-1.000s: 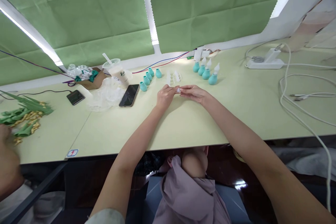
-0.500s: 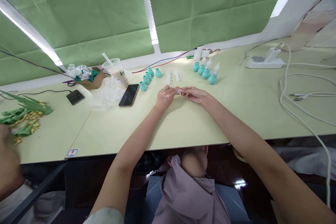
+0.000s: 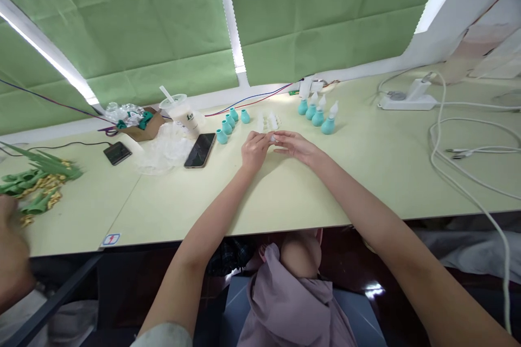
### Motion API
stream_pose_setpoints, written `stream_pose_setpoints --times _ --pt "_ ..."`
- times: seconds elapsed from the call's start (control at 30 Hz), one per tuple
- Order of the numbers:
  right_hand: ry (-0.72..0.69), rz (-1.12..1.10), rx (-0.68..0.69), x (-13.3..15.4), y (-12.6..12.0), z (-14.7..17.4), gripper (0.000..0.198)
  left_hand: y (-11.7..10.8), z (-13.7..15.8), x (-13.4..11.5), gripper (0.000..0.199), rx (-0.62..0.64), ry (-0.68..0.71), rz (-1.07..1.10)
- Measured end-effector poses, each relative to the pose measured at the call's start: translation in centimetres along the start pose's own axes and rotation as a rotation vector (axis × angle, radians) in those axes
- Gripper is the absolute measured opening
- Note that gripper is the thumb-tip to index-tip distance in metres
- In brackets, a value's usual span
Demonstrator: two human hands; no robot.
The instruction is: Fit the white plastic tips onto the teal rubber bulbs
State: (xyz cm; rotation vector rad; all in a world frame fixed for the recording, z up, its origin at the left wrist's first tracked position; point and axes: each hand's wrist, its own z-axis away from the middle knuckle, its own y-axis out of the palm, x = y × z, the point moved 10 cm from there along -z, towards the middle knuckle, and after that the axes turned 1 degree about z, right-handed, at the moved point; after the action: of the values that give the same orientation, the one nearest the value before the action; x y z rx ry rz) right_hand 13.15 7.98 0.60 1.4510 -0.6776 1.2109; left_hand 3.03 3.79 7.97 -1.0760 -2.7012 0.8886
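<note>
Over the middle of the table, my left hand [image 3: 254, 149] is closed, its thumb and forefinger pinching a small translucent white piece [image 3: 272, 139]. From the other side my right hand [image 3: 299, 146] meets it, forefinger and thumb tips at the piece and the other fingers stretched out. The fingers partly hide the piece, so its exact shape cannot be made out. Just beyond my hands lie more small white pieces [image 3: 273, 120] in rows. Hollow teal vase-shaped parts [image 3: 227, 127] stand behind to the left. Teal bulb-shaped parts with white flame-shaped tips [image 3: 328, 126] stand to the right.
A black phone [image 3: 200, 150], a crumpled plastic bag [image 3: 166, 146], a drink cup [image 3: 182, 113] and a cardboard box [image 3: 147, 127] are on the left. Another person's hand [image 3: 12, 249] is near green parts [image 3: 38, 203]. A power strip [image 3: 409, 102] and white cables [image 3: 437, 152] lie right.
Both hands have shifted slightly left with the white piece. My right hand's fingers have straightened and spread from their tighter pinch.
</note>
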Motion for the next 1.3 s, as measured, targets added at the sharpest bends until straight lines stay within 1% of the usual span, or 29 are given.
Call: stream_pose_setpoints --times 0.07,0.17,0.23,0.27,0.3,0.37,0.4,0.47,0.5,0.53,0.6,0.63,0.73,0.83,1.0,1.13,1.3 --pt "-0.04 0.014 0.093 0.5 1.2 0.3 0.026 -0.6 -0.2 0.2 0.027 -0.04 -0.05 0.023" --pt "-0.044 0.031 0.23 0.3 2.6 0.5 0.029 -1.0 -0.4 0.4 0.028 -0.038 -0.101 0.039" --pt "-0.056 0.05 0.243 0.1 2.4 0.2 0.032 -0.8 -0.6 0.4 0.029 -0.005 -0.113 0.049" --pt "-0.073 0.069 0.207 0.2 1.9 -0.2 0.033 -0.7 -0.6 0.5 0.03 0.014 -0.117 0.054" --pt "-0.096 0.101 0.143 0.4 0.9 -0.6 0.034 -0.5 -0.7 0.6 0.031 0.035 -0.12 0.059" --pt "-0.159 0.235 -0.054 1.3 -1.8 -1.3 0.035 -0.1 -0.7 1.0 0.035 0.072 -0.138 0.053" --pt "-0.204 0.342 -0.181 2.1 -3.4 -1.4 0.034 0.1 -0.6 1.4 0.036 0.085 -0.16 0.041" --pt "-0.31 0.633 -0.427 4.1 -6.2 -0.9 0.028 0.3 -0.4 2.7 0.036 0.104 -0.234 0.005" --pt "-0.36 0.796 -0.522 5.0 -7.0 -0.5 0.024 0.4 -0.3 3.6 0.035 0.113 -0.286 -0.015" --pt "-0.398 0.951 -0.582 5.7 -7.5 -0.2 0.018 0.6 0.0 4.4 0.034 0.127 -0.342 -0.033" --pt "-0.421 1.201 -0.634 6.0 -7.9 0.1 0.013 1.0 0.6 6.0 0.035 0.167 -0.451 -0.057" --pt "-0.411 1.29 -0.638 5.8 -8.0 0.1 0.016 1.2 0.9 6.6 0.037 0.192 -0.5 -0.063" --pt "-0.351 1.445 -0.637 5.2 -8.2 0.1 0.025 2.0 1.7 7.7 0.043 0.268 -0.597 -0.063" --pt "-0.308 1.524 -0.627 5.0 -8.0 0.1 0.027 2.6 2.1 7.9 0.044 0.314 -0.634 -0.054" --pt "-0.294 1.567 -0.598 5.0 -7.1 0.1 0.029 2.8 2.2 7.8 0.041 0.339 -0.636 -0.05" --pt "-0.242 1.534 -0.551 4.3 -7.2 -0.4 0.033 3.0 2.2 7.6 0.038 0.366 -0.628 -0.053" --pt "-0.291 1.411 -0.525 4.1 -7.8 -1.2 0.036 3.0 2.3 7.7 0.033 0.343 -0.623 -0.04"
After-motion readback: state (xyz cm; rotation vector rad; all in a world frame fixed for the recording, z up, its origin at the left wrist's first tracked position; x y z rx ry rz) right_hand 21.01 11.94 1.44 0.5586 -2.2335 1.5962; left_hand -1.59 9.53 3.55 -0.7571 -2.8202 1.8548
